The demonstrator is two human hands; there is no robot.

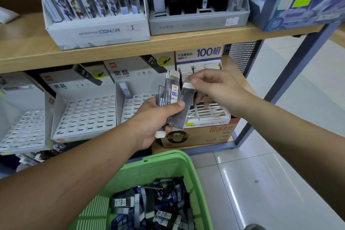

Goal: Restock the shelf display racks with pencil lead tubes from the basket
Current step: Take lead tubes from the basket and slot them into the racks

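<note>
My left hand (155, 123) grips a fanned bundle of pencil lead tubes (172, 97), dark with white caps, in front of the lower shelf. My right hand (214, 87) pinches the white cap of one tube (187, 99) at the right of that bundle. Just behind both hands stands the slotted white "100" display rack (205, 114), with several white-capped tubes in its back rows. The green basket (168, 166) at the bottom of the view holds a heap of loose lead tubes (151, 205).
Two slotted white racks (84, 115) stand to the left on the lower shelf, one with a single tube (125, 90). The wooden upper shelf (112, 50) carries full display boxes. A red carton (201, 134) sits under the "100" rack. White tiled floor (261, 173) lies to the right.
</note>
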